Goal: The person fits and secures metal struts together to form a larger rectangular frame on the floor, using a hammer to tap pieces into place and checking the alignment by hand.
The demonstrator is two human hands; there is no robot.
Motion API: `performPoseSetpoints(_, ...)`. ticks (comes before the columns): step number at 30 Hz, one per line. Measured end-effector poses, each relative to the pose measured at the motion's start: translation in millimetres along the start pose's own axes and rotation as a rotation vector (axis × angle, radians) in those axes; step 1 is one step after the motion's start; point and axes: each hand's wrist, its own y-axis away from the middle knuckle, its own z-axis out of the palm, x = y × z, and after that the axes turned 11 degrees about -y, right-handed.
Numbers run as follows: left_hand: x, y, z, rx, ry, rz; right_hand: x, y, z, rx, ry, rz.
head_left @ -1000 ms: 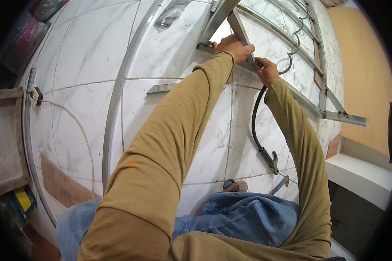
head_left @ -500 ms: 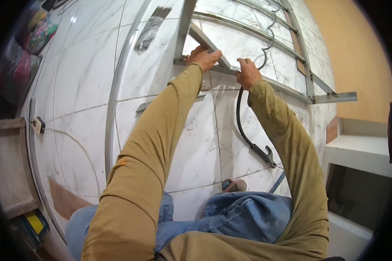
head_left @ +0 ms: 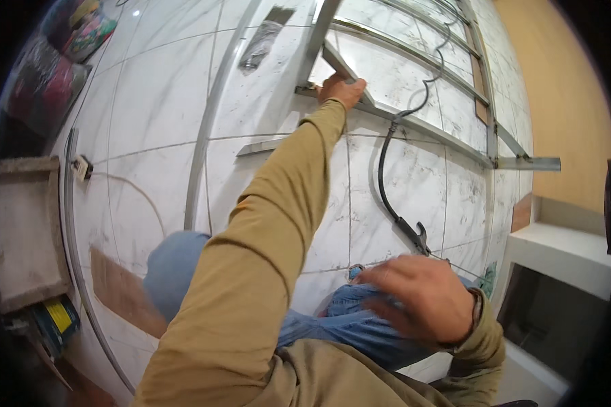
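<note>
My left hand [head_left: 341, 90] is closed on a short metal bar [head_left: 340, 62], which slants across a corner of a grey metal frame [head_left: 441, 138] lying on the floor. The palm side of its grip is hidden. Nearer to me, my right hand [head_left: 428, 298] is in the air above my knee, its fingers apart and smeared by motion, with nothing visible in them. Just beyond it a black welding electrode holder [head_left: 409, 233] rests on the tiles. Its black cable [head_left: 381, 180] runs up across the frame.
A plastic-wrapped bundle of thin rods [head_left: 263, 44] lies beyond a long metal bar [head_left: 209, 122]. A loose metal strip [head_left: 258, 147] is by my left forearm. Left are filled bags [head_left: 44, 91], a socket box [head_left: 82, 167] and a wooden tray [head_left: 27, 230]. A white cabinet [head_left: 567, 254] stands right.
My right hand has left the frame's near bar and come back toward my body. My left hand stays on the short bar. The view has shifted, so the scene sits farther right.
</note>
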Motion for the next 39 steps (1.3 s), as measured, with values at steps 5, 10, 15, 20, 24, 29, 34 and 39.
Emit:
performPoseSetpoints(5,14.7,10.6,0.4,-0.019,0.048,-0.018,50.1,-1.2,15.2,0.09,0.257,0.295)
performPoseSetpoints(10,6.5,5.4,0.8,-0.005,0.033,0.079,53.1,-2.3,22.3,0.096,0.106,0.212)
performPoseSetpoints(15,-1.6,2.9,-8.8,-0.216,-0.023,0.057,29.2,-13.5,31.9,0.059,0.143,0.121)
performPoseSetpoints(20,3.1,-12.9,19.9,-0.021,0.121,0.095,17.8,-6.5,31.0,0.016,0.204,0.073)
performPoseSetpoints(24,16.5,7.6,11.3,-0.112,0.262,-0.025,19.6,-5.5,29.2,-0.017,0.224,0.077)
performPoseSetpoints(29,73.0,50.6,6.2,-0.365,0.407,0.417,15.8,-6.1,23.9,-0.008,0.255,0.029)
performPoseSetpoints(34,171.9,86.1,-62.3,-0.584,0.501,0.568,11.4,-8.6,29.3,-0.047,0.233,-0.073)
performPoseSetpoints(39,234.5,120.6,-141.1,-0.574,0.835,0.609,3.4,9.5,20.6,-0.026,0.251,-0.068)
